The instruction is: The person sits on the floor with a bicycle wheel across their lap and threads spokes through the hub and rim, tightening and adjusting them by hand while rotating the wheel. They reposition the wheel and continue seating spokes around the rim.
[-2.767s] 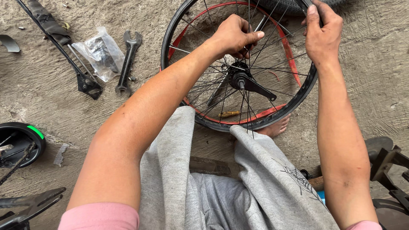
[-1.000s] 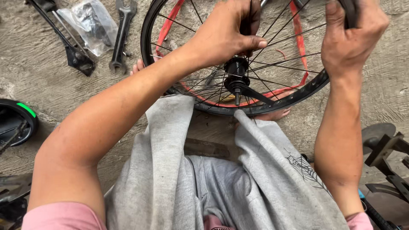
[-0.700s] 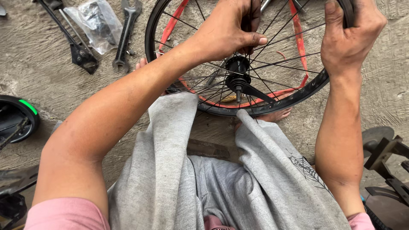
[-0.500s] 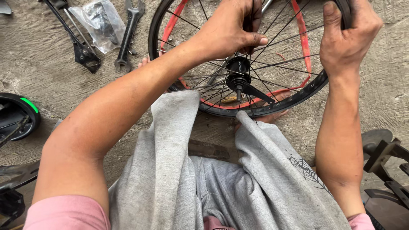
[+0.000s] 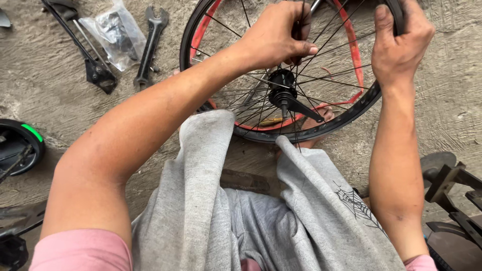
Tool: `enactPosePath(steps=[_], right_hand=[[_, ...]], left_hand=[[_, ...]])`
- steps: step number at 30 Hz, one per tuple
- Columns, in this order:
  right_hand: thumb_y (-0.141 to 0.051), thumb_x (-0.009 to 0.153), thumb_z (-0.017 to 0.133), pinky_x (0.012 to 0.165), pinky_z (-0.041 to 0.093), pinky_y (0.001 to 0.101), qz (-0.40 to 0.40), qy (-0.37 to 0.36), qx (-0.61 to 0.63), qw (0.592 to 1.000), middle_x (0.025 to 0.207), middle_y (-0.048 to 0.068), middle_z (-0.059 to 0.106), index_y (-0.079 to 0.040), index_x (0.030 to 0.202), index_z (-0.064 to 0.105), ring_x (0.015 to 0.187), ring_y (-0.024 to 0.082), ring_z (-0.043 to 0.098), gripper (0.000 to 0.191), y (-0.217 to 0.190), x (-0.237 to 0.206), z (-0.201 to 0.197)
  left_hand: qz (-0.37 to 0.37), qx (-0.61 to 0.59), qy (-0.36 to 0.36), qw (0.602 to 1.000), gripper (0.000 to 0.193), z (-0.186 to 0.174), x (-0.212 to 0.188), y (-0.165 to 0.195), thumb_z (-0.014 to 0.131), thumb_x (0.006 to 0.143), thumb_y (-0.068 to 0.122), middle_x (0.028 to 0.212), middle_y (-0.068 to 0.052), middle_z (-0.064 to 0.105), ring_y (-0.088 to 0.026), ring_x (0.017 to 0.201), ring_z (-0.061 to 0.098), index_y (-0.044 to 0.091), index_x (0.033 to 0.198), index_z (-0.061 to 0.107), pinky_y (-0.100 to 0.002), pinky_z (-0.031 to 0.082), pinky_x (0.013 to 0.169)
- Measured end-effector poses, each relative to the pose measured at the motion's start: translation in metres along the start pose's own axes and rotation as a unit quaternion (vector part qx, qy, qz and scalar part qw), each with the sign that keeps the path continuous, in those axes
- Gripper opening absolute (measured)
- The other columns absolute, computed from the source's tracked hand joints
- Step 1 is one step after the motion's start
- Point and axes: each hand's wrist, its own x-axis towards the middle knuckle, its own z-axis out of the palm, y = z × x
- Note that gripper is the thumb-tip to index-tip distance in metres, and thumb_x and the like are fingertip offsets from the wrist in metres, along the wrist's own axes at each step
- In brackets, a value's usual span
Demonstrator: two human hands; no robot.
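Bicycle wheel (image 5: 351, 118): black rim with a red strip lining its inside, thin spokes, black hub (image 5: 282, 90) at the middle. It stands on the concrete floor (image 5: 452, 90) just beyond your knees, its lower edge against your grey shorts (image 5: 211, 200) and its top cut off by the frame's edge.

Your left hand (image 5: 278, 37): above the hub, inside the ring of the wheel. Fingers curled and pinched together on a small dark object among the spokes; what that object is cannot be told.

Your right hand (image 5: 401, 45): on the wheel's upper right rim. Fingers wrapped over the rim and clenched on it, thumb lying along the near side.

Foot (image 5: 321, 114): bare toes showing through the spokes below and right of the hub, resting on the floor behind the wheel.

Wrench (image 5: 149, 45): flat, dark, double-ended, lying on the floor just left of the wheel.

Plastic bag (image 5: 114, 32): clear, crumpled, holding dark small parts, left of the wheel beyond the wrench and touching it.

Black metal bar (image 5: 80, 45): long, with a foot-like end, farther left of the wheel past the bag.

Round black thing with a green stripe (image 5: 20, 145): well left of the wheel, at the frame's edge.

Dark metal parts (image 5: 452, 185): lower right of the wheel, beside your right forearm.
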Motion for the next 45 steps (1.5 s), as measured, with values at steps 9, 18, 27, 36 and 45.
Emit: enactPosePath(steps=[9, 18, 27, 36, 45], right_hand=[[-0.028, 0.118, 0.061, 0.079, 0.05, 0.0414, -0.041, 0.009, -0.018, 0.999, 0.097, 0.021, 0.07, 0.01, 0.11, 0.064, 0.085, 0.028, 0.062, 0.039, 0.025, 0.02, 0.013], [-0.009, 0.114, 0.059, 0.082, 0.054, 0.0441, -0.022, -0.038, -0.017, 0.999, 0.103, 0.023, 0.071, 0.007, 0.127, 0.06, 0.09, 0.033, 0.068, 0.021, 0.024, 0.019, 0.022], [-0.008, 0.113, 0.061, 0.079, 0.053, 0.046, 0.115, -0.072, -0.051, 0.989, 0.098, 0.022, 0.07, 0.001, 0.136, 0.06, 0.084, 0.038, 0.069, 0.024, 0.067, 0.005, 0.029], [-0.001, 0.104, 0.061, 0.093, 0.053, 0.0484, -0.073, 0.019, -0.137, 0.988, 0.116, 0.031, 0.06, 0.008, 0.133, 0.054, 0.105, 0.045, 0.064, 0.032, 0.012, 0.0, 0.024], [-0.006, 0.106, 0.065, 0.1, 0.056, 0.0369, 0.104, -0.175, 0.135, 0.97, 0.115, 0.014, 0.071, 0.004, 0.123, 0.061, 0.11, 0.022, 0.07, 0.019, -0.069, -0.032, 0.038]], left_hand=[[0.002, 0.023, 0.028, 0.999, 0.031, -0.007, 0.012, 0.002, 0.081, 0.093, 0.013, 0.072, -0.004, 0.072, -0.01, 0.065, 0.08, 0.006, 0.083, 0.053, -0.023, 0.064, 0.052], [-0.009, 0.0, 0.051, 0.999, 0.028, -0.01, 0.019, -0.01, 0.08, 0.091, 0.01, 0.072, -0.007, 0.071, -0.012, 0.062, 0.079, 0.002, 0.086, 0.053, -0.025, 0.062, 0.047], [-0.061, 0.023, 0.034, 0.997, 0.024, -0.012, 0.039, -0.031, 0.078, 0.094, 0.013, 0.072, -0.006, 0.074, -0.011, 0.062, 0.079, 0.002, 0.094, 0.058, -0.024, 0.062, 0.048], [-0.069, 0.065, 0.037, 0.995, 0.024, -0.009, 0.036, -0.015, 0.079, 0.094, 0.015, 0.07, -0.007, 0.076, -0.011, 0.061, 0.079, 0.001, 0.095, 0.06, -0.024, 0.061, 0.049], [-0.023, 0.131, 0.079, 0.988, 0.028, 0.0, 0.016, -0.001, 0.089, 0.083, 0.021, 0.074, -0.007, 0.074, -0.013, 0.068, 0.074, 0.002, 0.088, 0.069, -0.029, 0.058, 0.059]])
